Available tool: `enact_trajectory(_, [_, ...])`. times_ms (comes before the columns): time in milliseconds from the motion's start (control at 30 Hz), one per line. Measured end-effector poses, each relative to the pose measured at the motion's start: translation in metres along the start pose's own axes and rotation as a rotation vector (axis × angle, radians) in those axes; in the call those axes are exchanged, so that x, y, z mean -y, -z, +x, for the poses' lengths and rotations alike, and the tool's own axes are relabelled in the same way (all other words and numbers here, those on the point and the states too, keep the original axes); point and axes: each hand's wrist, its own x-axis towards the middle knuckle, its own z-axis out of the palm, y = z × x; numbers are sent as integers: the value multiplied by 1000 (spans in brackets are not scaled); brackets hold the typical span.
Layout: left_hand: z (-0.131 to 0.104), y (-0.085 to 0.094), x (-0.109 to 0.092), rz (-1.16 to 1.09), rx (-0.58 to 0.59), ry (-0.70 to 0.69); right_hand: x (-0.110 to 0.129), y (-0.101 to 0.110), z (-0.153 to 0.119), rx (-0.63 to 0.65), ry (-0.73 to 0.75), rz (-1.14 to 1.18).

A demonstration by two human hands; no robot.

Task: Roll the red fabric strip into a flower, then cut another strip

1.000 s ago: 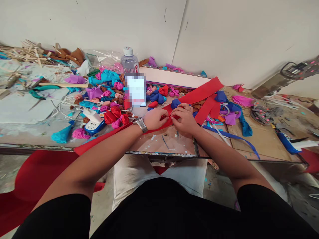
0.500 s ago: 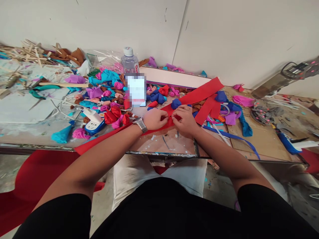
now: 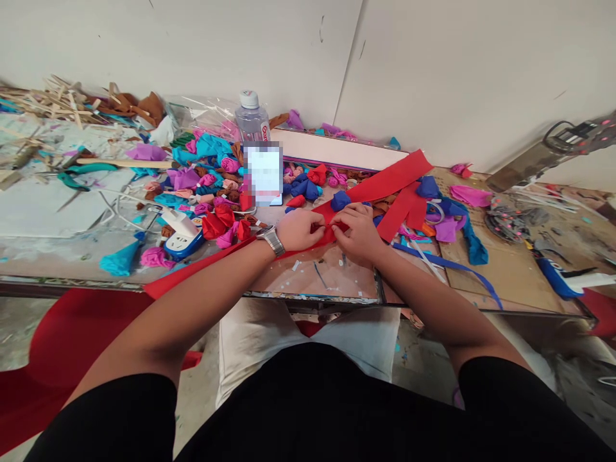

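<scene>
My left hand (image 3: 301, 230), with a metal watch (image 3: 272, 240) on its wrist, pinches red material near the table's front edge. Close beside it on the right, my right hand (image 3: 355, 232) pinches the same red piece, fingertips nearly touching the left ones. Long red strips (image 3: 389, 176) run from behind the hands up to the right. Another red length (image 3: 202, 264) passes under the left forearm. A blue bundle (image 3: 341, 201) lies just behind my right hand. The fingers partly hide the pinched part.
A lit phone (image 3: 264, 176) leans before a bottle (image 3: 252, 122). Coloured crumpled pieces surround it. At left are a power strip (image 3: 184, 246), green-handled pliers (image 3: 72, 181) and wood sticks (image 3: 67, 102). A blue ribbon (image 3: 452, 263) and cardboard (image 3: 510, 276) lie at right.
</scene>
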Motion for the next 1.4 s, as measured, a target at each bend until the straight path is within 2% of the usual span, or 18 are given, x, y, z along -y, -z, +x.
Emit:
enact_trajectory(300, [0,-1,1,-22,-5,4,1,0,0,5,-5,30])
enact_trajectory(500, [-1,0,1,-41,20,-9,-1,-1,-2,6,86,50])
enact_trajectory(733, [-1,1,0,-65,29,-27,-3,-3,-1,1,116,29])
enact_trajectory(1100, [-1,4,-1,-59,34,4,-2,-2,-1,12,98,66])
enact_trajectory(1400, [0,2,3,-110,75,-32,-2,-3,-1,21,84,71])
